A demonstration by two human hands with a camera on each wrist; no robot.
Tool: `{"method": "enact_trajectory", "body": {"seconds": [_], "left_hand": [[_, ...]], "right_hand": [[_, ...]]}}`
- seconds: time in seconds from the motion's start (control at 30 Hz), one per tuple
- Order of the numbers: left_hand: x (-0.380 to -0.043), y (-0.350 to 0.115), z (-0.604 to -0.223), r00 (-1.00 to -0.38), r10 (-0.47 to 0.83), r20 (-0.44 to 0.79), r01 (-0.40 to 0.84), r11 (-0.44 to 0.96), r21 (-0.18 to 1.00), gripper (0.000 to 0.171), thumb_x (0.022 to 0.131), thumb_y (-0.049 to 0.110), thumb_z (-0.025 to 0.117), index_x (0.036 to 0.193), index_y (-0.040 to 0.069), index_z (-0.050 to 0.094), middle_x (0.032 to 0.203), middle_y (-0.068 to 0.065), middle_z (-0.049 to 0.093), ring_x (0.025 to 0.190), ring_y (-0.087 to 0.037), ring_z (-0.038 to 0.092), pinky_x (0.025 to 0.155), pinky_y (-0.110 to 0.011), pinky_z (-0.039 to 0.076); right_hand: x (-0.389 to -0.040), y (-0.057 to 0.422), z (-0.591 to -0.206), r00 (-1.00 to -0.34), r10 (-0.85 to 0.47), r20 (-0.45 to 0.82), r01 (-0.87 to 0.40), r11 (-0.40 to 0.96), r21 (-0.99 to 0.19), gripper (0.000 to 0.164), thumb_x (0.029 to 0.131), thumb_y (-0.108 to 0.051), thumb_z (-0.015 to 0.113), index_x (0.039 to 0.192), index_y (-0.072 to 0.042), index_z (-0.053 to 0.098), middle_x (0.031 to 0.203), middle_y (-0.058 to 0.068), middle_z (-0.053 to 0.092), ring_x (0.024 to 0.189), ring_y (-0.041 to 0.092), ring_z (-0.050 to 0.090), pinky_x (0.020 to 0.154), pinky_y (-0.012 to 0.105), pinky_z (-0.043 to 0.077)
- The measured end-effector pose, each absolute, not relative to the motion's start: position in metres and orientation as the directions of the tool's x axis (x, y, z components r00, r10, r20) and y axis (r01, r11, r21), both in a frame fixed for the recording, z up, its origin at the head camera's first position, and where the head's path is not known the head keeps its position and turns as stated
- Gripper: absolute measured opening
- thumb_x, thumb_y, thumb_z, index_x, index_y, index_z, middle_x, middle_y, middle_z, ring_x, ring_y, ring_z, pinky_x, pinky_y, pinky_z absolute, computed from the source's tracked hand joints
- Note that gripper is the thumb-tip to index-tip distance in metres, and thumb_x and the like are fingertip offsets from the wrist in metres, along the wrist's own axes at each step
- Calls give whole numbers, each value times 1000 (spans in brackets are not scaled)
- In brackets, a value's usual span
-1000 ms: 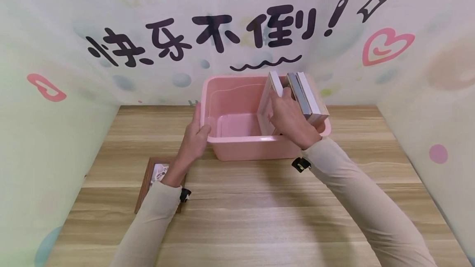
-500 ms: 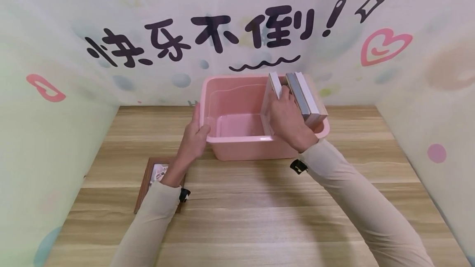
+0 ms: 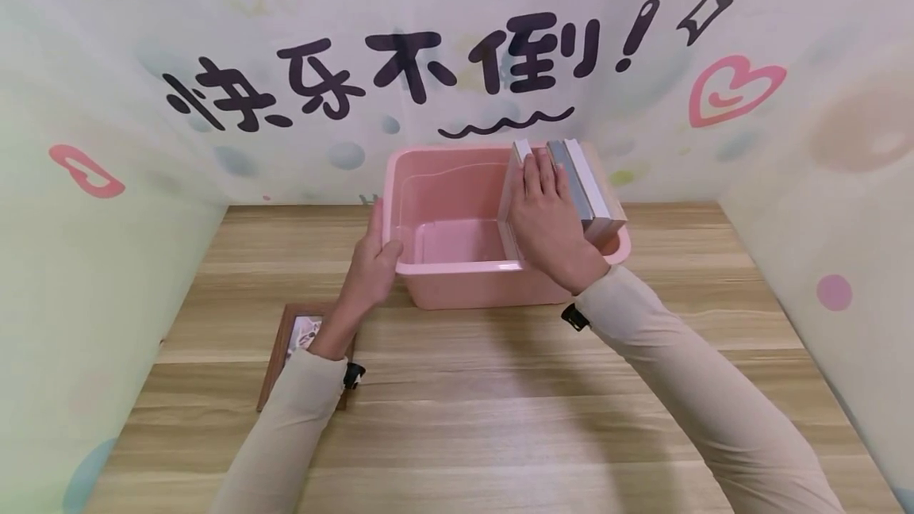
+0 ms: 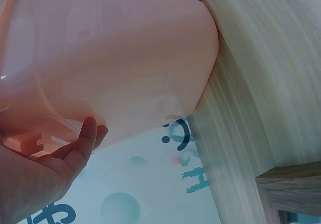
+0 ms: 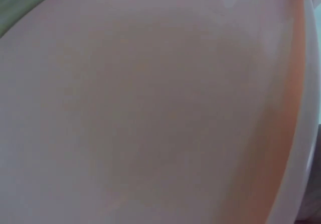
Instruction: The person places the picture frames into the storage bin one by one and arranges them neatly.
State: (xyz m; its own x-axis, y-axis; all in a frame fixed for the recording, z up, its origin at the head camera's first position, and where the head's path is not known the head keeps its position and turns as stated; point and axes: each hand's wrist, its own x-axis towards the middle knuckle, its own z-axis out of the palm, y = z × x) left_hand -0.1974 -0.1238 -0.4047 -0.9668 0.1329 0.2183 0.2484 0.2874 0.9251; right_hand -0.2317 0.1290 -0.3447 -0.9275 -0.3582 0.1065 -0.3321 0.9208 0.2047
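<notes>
A pink plastic bin (image 3: 485,288) stands on the table against the back wall. My left hand (image 3: 371,264) grips its left rim, thumb over the edge and fingers along the outside; the left wrist view shows the fingertips (image 4: 89,128) against the bin's wall. Several books stand on edge in the right half: a white one (image 3: 506,205) at the left, then a grey one (image 3: 571,173), another white one (image 3: 587,177) and a beige one (image 3: 607,189). My right hand (image 3: 548,228) rests over the books' upper edges, fingers straight. Only the bin's outer wall (image 5: 150,108) fills the right wrist view.
A brown wooden photo frame (image 3: 274,355) lies on the table (image 3: 457,419) at the left, partly under my left forearm. Its corner (image 4: 291,186) shows in the left wrist view. A patterned wall (image 3: 321,161) rises right behind the bin.
My right hand's fingers, curled down between the books before, have come up and straightened over their tops. The leftmost book has shifted slightly right. My left hand has stayed on the rim.
</notes>
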Motion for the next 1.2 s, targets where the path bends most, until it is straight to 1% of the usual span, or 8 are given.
{"method": "enact_trajectory", "body": {"seconds": [0.23,0.47,0.63,0.77,0.83,1.0,1.07,1.2], "left_hand": [[-199,-124,-407,-967,132,220,249,277,928,73,95,5,35,161,12,2,164,-16,19,141,-36,36,113,-54,35],[-201,-125,-408,-967,126,222,249,269,930,73,95,4,35,161,13,4,163,-17,20,139,-39,37,112,-54,36],[-200,-124,-406,-968,130,214,242,269,932,74,95,4,35,161,13,2,164,-15,19,139,-33,39,111,-53,37],[-199,-124,-406,-967,135,218,247,267,931,74,95,4,35,161,12,2,164,-15,18,139,-35,38,111,-53,37],[-199,-124,-407,-966,134,221,250,270,930,74,95,4,35,161,13,1,164,-15,18,140,-36,38,112,-53,37],[-199,-125,-407,-968,129,217,246,280,928,74,95,5,36,161,12,2,163,-16,20,139,-35,39,112,-53,36],[-199,-124,-406,-968,130,213,242,279,929,74,95,5,36,161,12,2,163,-16,20,138,-34,39,112,-53,36],[-199,-124,-406,-968,131,212,241,275,931,73,96,4,35,161,12,2,164,-13,18,140,-33,38,112,-52,36]], "right_hand": [[-229,135,-342,-943,-306,129,-276,938,208,57,101,-12,37,149,15,25,157,34,20,149,45,12,119,65,11],[-229,139,-343,-936,-305,179,-270,943,194,55,100,-11,39,145,20,29,150,40,28,143,51,24,119,62,19],[-229,137,-342,-955,-265,132,-234,949,209,59,99,-13,44,146,18,27,150,43,25,141,54,25,118,60,21],[-229,136,-342,-964,-244,110,-216,952,219,62,99,-15,45,147,18,26,150,44,24,140,56,25,117,60,22],[-229,136,-341,-965,-238,109,-214,957,194,61,99,-16,44,147,18,25,150,43,24,141,55,25,118,60,21],[-229,145,-338,-965,-214,151,-213,977,21,65,101,-29,47,148,12,28,152,37,26,143,52,22,119,62,17],[-228,153,-337,-960,-208,189,-219,975,-43,66,101,-36,48,147,9,30,151,35,28,143,51,23,118,64,18],[-225,173,-337,-943,-188,273,-232,963,-138,66,103,-44,43,146,5,36,150,33,33,140,52,28,115,65,23]]}}
